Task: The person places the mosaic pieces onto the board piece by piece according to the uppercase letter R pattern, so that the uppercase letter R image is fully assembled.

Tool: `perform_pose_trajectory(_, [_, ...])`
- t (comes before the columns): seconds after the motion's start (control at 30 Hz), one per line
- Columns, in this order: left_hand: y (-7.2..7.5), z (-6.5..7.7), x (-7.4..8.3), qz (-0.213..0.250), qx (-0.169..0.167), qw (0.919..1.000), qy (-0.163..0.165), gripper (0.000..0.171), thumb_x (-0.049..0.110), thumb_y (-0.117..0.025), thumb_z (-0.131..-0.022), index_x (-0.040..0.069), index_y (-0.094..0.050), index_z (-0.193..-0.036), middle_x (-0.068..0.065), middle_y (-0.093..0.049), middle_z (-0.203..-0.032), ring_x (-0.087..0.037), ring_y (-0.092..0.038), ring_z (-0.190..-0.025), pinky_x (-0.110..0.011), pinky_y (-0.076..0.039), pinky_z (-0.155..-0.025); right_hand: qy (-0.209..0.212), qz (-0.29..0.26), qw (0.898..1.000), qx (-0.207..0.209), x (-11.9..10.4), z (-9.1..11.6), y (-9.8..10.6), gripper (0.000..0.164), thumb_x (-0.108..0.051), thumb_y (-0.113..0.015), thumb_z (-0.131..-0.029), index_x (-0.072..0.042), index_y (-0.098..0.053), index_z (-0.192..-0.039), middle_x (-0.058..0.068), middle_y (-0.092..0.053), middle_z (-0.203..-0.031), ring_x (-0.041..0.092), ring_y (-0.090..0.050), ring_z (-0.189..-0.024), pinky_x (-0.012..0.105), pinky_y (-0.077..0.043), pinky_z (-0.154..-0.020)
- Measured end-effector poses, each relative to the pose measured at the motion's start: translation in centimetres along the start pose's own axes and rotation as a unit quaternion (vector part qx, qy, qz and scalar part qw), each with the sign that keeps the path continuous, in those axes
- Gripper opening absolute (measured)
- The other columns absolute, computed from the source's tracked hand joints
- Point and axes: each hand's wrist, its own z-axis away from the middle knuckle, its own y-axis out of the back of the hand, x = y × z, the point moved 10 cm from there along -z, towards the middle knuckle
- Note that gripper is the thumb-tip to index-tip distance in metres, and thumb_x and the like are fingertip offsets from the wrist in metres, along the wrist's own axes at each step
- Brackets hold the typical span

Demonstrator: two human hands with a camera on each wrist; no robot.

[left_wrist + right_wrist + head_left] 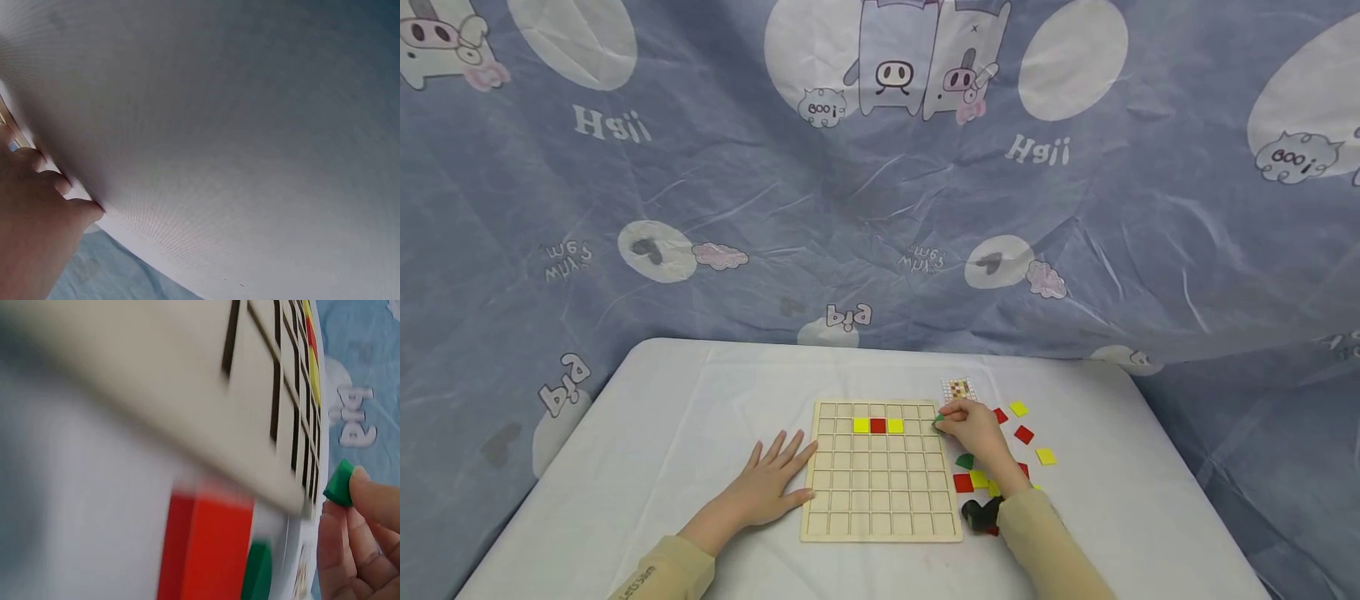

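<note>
A pale wooden grid board (880,481) lies on the white table. In its second row from the back sit a yellow square tile (861,426), a red square tile (877,426) and another yellow tile (895,426). My left hand (767,487) has its fingers spread, with fingertips and thumb right at the board's left edge. Between thumb and fingertips, my right hand (977,429) pinches a small green piece (340,483) by the board's back right edge. Part of this piece is hidden by the fingers.
Right of the board lie loose red and yellow tiles (1047,456) and a green rounded piece (965,461). A small printed pattern card (958,389) is behind my right hand. Beside the right sleeve is a black object (981,515). A patterned cloth (865,200) hangs behind the table.
</note>
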Motion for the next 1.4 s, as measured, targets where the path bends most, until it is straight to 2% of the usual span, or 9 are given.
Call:
perform_pose_trajectory(0.17, [0.2,0.0,0.2,0.003,0.001,1.0000,-0.001,0.075,0.056,-0.054,-0.095,0.021,-0.029,-0.156,-0.009,-0.020,-0.165,-0.039,-0.012,-0.152,-0.068,-0.008,-0.118,0.052,-0.001,0.998,-0.022,-2.5,0.2,-2.0,0.013,-0.009,-0.076,-0.085,-0.005,-0.072,-0.097,0.006,-0.070,-0.085,0.014,-0.063,-0.071,0.027,-0.054,-0.063])
perform_pose_trajectory(0.33, [0.4,0.1,0.5,0.007,0.006,1.0000,-0.003,0.074,0.054,-0.055,-0.095,0.020,-0.030,-0.155,-0.010,-0.022,-0.164,-0.040,-0.013,-0.152,-0.069,-0.009,-0.117,0.053,-0.002,0.998,-0.033,-3.0,-0.4,-3.4,0.013,-0.008,-0.074,-0.087,-0.006,-0.074,-0.100,0.006,-0.073,-0.088,0.014,-0.066,-0.075,0.030,-0.056,-0.069])
perform_pose_trajectory(0.5, [0.4,0.2,0.6,0.009,0.009,0.9999,-0.006,0.074,0.054,-0.055,-0.095,0.020,-0.031,-0.155,-0.011,-0.022,-0.164,-0.041,-0.013,-0.152,-0.070,-0.009,-0.117,0.065,0.030,0.997,-0.033,-3.5,-0.9,-3.9,0.011,-0.007,-0.074,-0.086,-0.006,-0.076,-0.097,0.006,-0.074,-0.089,0.015,-0.067,-0.076,0.030,-0.056,-0.069])
perform_pose_trajectory(0.63, [0.3,0.2,0.6,0.010,0.009,0.9999,-0.003,0.074,0.055,-0.055,-0.095,0.020,-0.031,-0.155,-0.011,-0.022,-0.164,-0.041,-0.013,-0.152,-0.070,-0.009,-0.117,0.086,0.062,0.994,-0.028,-4.0,-0.8,-4.0,0.007,-0.005,-0.074,-0.085,-0.007,-0.078,-0.092,0.007,-0.075,-0.092,0.021,-0.068,-0.085,0.035,-0.057,-0.075])
perform_pose_trajectory(0.77, [0.2,0.1,0.4,0.004,0.007,1.0000,0.000,0.075,0.056,-0.054,-0.094,0.021,-0.030,-0.156,-0.010,-0.021,-0.164,-0.041,-0.013,-0.152,-0.069,-0.010,-0.117,0.086,0.080,0.993,-0.022,-4.2,-0.7,-4.1,0.005,-0.005,-0.075,-0.085,-0.008,-0.078,-0.087,0.007,-0.075,-0.094,0.023,-0.068,-0.089,0.037,-0.057,-0.078])
perform_pose_trajectory(0.97, [0.3,0.1,0.4,0.002,0.007,1.0000,0.002,0.075,0.056,-0.055,-0.094,0.021,-0.030,-0.155,-0.010,-0.021,-0.164,-0.041,-0.013,-0.152,-0.069,-0.010,-0.117,0.089,0.096,0.991,-0.021,-4.5,-0.6,-4.2,0.005,-0.004,-0.074,-0.085,-0.007,-0.077,-0.087,0.008,-0.074,-0.094,0.019,-0.065,-0.083,0.035,-0.055,-0.072])
perform_pose_trajectory(1.2, [0.1,0.1,0.3,0.004,0.002,1.0000,0.004,0.076,0.057,-0.055,-0.094,0.022,-0.030,-0.156,-0.010,-0.020,-0.165,-0.040,-0.012,-0.152,-0.069,-0.008,-0.117,0.072,0.078,0.994,-0.039,-3.8,0.0,-3.6,0.009,-0.008,-0.073,-0.088,-0.009,-0.077,-0.096,0.007,-0.074,-0.102,0.018,-0.066,-0.085,0.033,-0.056,-0.074])
perform_pose_trajectory(1.4, [0.1,0.1,0.4,0.000,-0.003,1.0000,0.001,0.075,0.056,-0.055,-0.094,0.022,-0.029,-0.156,-0.010,-0.020,-0.165,-0.040,-0.012,-0.152,-0.069,-0.009,-0.117,0.043,0.046,0.998,-0.017,-2.4,0.5,-0.6,0.017,-0.014,-0.073,-0.089,-0.009,-0.076,-0.105,0.006,-0.073,-0.106,0.019,-0.067,-0.089,0.035,-0.057,-0.077])
